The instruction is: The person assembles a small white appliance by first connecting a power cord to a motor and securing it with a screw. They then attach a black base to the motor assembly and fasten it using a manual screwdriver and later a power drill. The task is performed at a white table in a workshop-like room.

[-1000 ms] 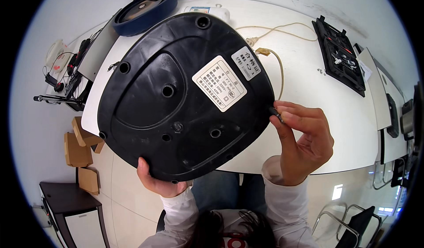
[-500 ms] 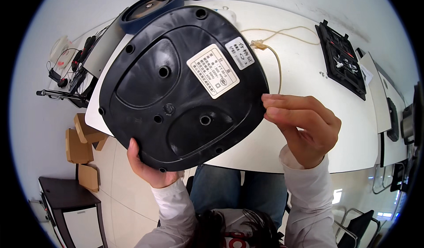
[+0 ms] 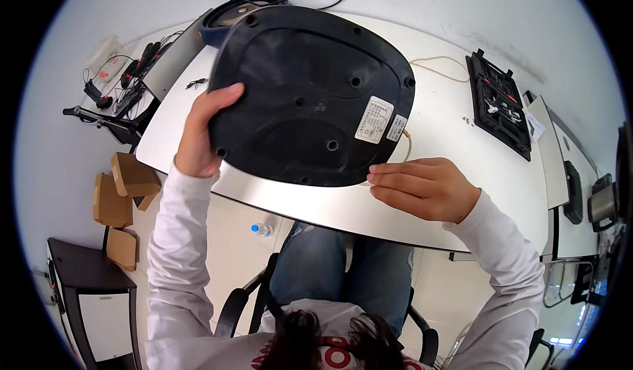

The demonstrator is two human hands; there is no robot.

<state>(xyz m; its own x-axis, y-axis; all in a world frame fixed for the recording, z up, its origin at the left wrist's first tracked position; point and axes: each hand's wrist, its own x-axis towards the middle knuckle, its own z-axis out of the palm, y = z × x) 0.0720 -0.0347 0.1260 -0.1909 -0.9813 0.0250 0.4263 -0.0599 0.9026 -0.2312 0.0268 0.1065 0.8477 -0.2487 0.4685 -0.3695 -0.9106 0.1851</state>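
Rotated black base [image 3: 310, 86] clockwise since the earlier frame, bringing pale label [image 3: 374, 118] down to lower right; shifted left hand [image 3: 201, 133] from bottom rim up to left side. Holding base up, tilted, underside showing, over near edge of table [image 3: 475, 156]; can't tell if touching the top. Clamped by left hand at left rim, with thumb on underside and other fingers hidden behind. Bunching fingertips together at lower right rim with right hand [image 3: 428, 189]; can't tell if pinching rim or something small. Could twist out of left grip if pushed hard from the right, then tip off near edge onto jeans [image 3: 310, 264] or floor [image 3: 234, 251]. Could also catch pale cord [image 3: 409, 147] just beyond rim. Tight toward near edge and blue round housing [image 3: 211, 36] at far left; roomier toward right edge, up to black tool case [image 3: 498, 106], minding small loose bits [image 3: 468, 121] beside it.
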